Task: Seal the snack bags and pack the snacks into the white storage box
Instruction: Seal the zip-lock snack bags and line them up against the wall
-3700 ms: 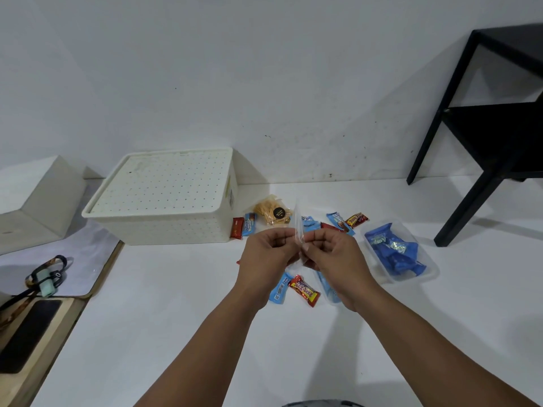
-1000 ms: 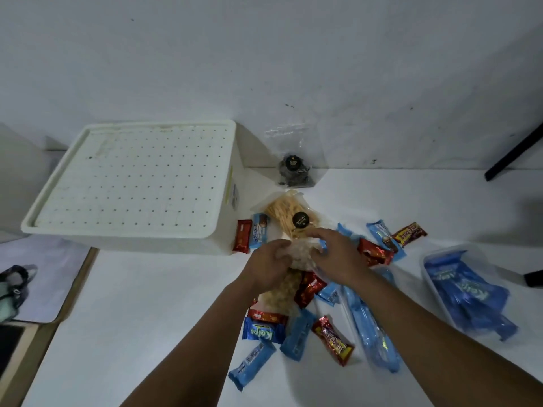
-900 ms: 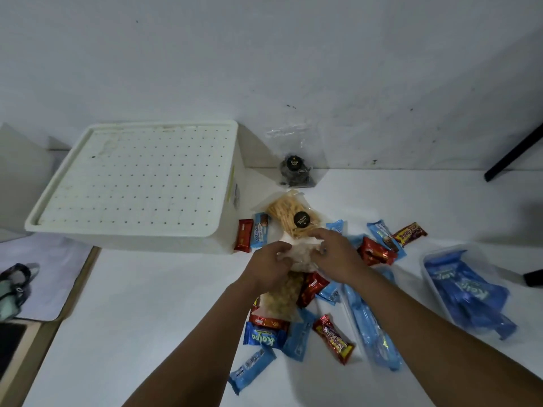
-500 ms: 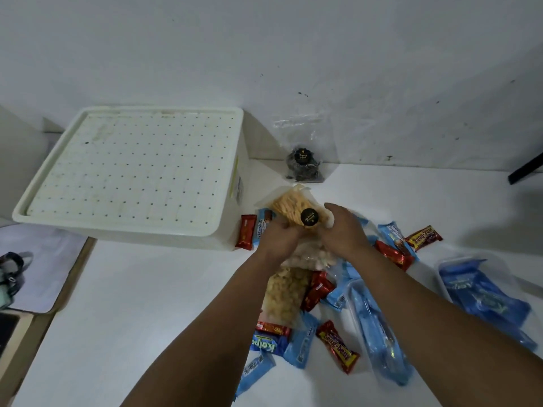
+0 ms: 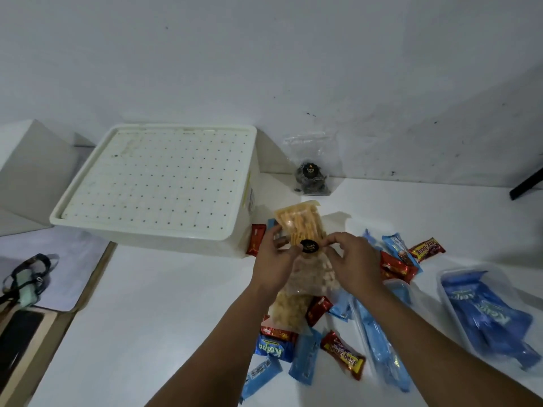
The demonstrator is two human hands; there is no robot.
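Observation:
My left hand (image 5: pixel 274 261) and my right hand (image 5: pixel 354 262) both grip a clear bag of orange stick snacks (image 5: pixel 299 223) with a round black label, lifted slightly and pointing away from me. Under my hands lies a clear bag of pale puffed snacks (image 5: pixel 293 309). The white storage box (image 5: pixel 158 183) sits to the left with its perforated lid on. A clear bag of dark snacks (image 5: pixel 312 174) leans against the wall behind. Red and blue wrapped bars (image 5: pixel 342 358) lie scattered around my hands.
A clear tub of blue packets (image 5: pixel 487 312) sits at the right, another clear tub (image 5: pixel 382 336) nearer me. A white block (image 5: pixel 26 171) stands far left. A strap and a dark phone (image 5: pixel 17 333) lie on a wooden board at left. A black furniture leg (image 5: pixel 527 183) is far right.
My hands let go of the pale puffed snack bag, reached forward and took up the orange stick snack bag, lifting it off the surface.

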